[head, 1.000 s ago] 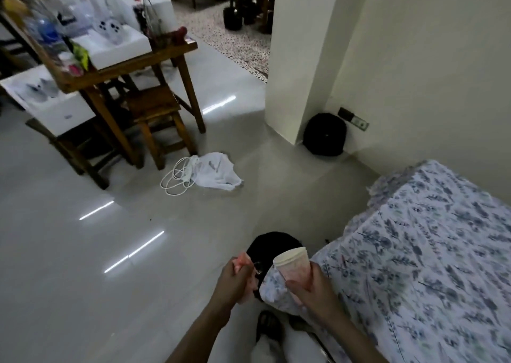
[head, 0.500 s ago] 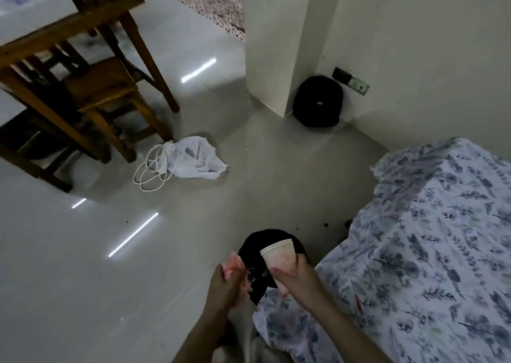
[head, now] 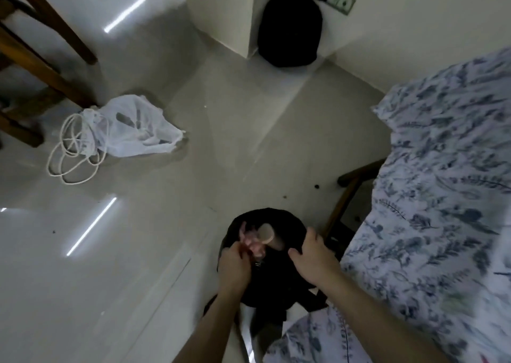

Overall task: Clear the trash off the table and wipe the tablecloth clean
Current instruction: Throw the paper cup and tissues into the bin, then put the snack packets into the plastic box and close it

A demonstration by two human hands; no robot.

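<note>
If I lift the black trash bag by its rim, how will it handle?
The black trash bag looks thin and floppy, so its mouth will likely collapse. With only a paper cup and pink wrapper visible inside, it's probably light.

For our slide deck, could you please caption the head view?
Left hand drops pink trash beside a paper cup in the black bin; right hand holds its rim.

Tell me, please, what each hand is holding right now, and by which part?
The left hand pinches a crumpled pink wrapper by its lower end. The right hand grips the black trash bag by its rim.
</note>
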